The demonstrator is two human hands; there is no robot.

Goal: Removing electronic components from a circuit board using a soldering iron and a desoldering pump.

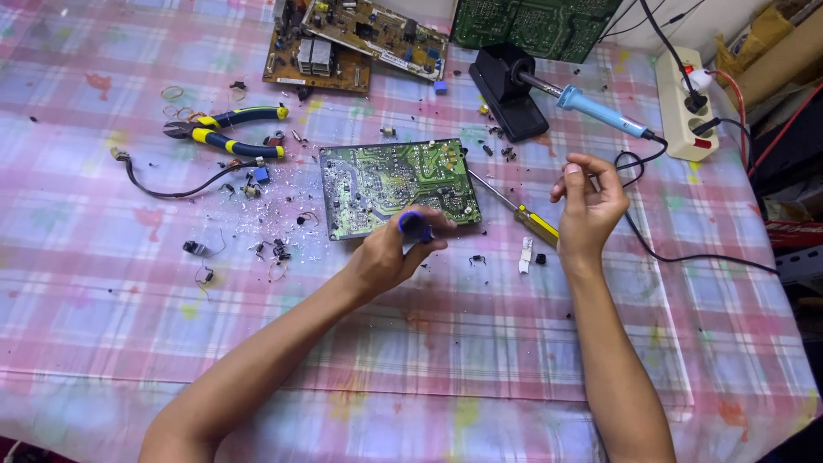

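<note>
- Board: green circuit board (pixel 396 184), solder side up, lying flat near the middle of the counter (pixel 480 360). We judge it light, stiff and brittle at its joints, with sharp pin ends; we would take it by the bare edges rather than the face.
- Left hand (pixel 386 257): curled about a small blue-capped tool (pixel 415 225), pinched between thumb and fingers at the board's near edge. What kind of tool it is we cannot tell. We judge it light and rigid, and easy to roll in the grip.
- Right hand (pixel 587 206): raised off the counter, fingers bent toward the thumb; whether something thin is pinched there we cannot tell.
- Screwdriver (pixel 519 210): yellow handle, thin shaft running to the board's right edge, just left of the right hand.
- Soldering iron (pixel 591 107): blue handle, parked in a black stand (pixel 510 99) behind the board, its cord looping past the right hand to a white power strip (pixel 681 107).
- Pliers (pixel 227 133): blue-and-yellow grips, left of the board, well apart from both hands.
- Loose parts: small components, wire clippings and solder crumbs scattered left of and below the board; easily brushed off.
- Surface: pink plaid cloth, soft and a little wrinkled, so we judge small parts may snag or hide.
- Room: more boards at the far edge; cartons and cables at the right.
</note>
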